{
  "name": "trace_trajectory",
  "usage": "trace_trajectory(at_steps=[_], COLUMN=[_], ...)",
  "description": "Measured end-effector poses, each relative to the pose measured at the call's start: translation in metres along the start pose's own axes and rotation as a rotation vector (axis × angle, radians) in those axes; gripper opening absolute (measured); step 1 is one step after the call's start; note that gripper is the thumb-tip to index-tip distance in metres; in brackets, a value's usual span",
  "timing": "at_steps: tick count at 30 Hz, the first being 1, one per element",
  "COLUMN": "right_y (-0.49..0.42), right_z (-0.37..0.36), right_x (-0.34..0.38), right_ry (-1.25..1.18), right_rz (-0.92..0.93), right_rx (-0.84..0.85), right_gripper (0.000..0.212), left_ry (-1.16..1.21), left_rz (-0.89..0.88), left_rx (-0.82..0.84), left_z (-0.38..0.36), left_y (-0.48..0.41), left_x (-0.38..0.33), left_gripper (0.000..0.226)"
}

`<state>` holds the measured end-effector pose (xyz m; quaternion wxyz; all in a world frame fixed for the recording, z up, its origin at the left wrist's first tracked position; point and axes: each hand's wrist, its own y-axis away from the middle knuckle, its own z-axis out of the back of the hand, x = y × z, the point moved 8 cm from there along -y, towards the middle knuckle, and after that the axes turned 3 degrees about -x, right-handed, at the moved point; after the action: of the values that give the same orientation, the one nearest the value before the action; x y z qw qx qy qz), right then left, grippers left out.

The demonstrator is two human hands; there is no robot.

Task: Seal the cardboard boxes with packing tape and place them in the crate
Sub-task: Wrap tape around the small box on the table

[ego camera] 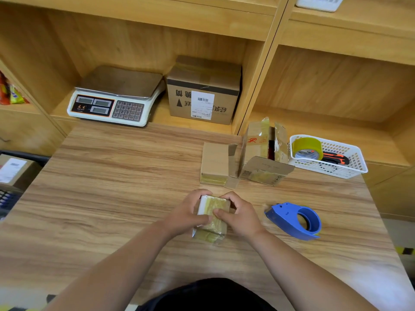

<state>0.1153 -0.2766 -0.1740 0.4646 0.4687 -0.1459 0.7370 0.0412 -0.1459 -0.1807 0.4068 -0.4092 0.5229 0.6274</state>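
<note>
scale in shelf bay | white basket far right on table | orange-black knife in basket

Cardboard boxes, five: small taped box, held; closed box and open box on the worktop; labelled box on the shelf; further box at the left edge. Hands, two: left hand, right hand; one blue tape dispenser; one tape roll; one white basket; one scale.

Head view: forward-down over table, close.
</note>
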Motion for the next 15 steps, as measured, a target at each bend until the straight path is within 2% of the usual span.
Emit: trace_trajectory(at_steps=[3,8,9,13,15], right_y=[-0.006,-0.01,-0.01,-0.011,-0.01], right_z=[0.008,0.006,0.006,-0.001,-0.013], right_x=[0.0,0.013,0.013,0.009,0.007], right_ry=[0.047,0.167,0.179,0.253,0.305], right_rz=[-0.011,0.052,0.054,0.029,0.015], right_rx=[-0.122,-0.148,-0.145,-0.018,0.089], right_gripper=[0.011,0.025,0.026,0.024,0.048], left_ry=[-0.077,-0.087,-0.112,-0.176,-0.162], left_rz=[-0.06,-0.065,-0.077,-0.079,-0.07], left_rx=[-0.072,-0.233,-0.269,-0.282,-0.272], left_z=[-0.001,0.01,0.012,0.012,0.014], left_y=[-0.007,-0.019,-0.021,-0.026,-0.027], left_x=[-0.005,-0.004,-0.004,-0.005,-0.003], left_gripper=[0.047,0.016,0.017,0.018,0.018])
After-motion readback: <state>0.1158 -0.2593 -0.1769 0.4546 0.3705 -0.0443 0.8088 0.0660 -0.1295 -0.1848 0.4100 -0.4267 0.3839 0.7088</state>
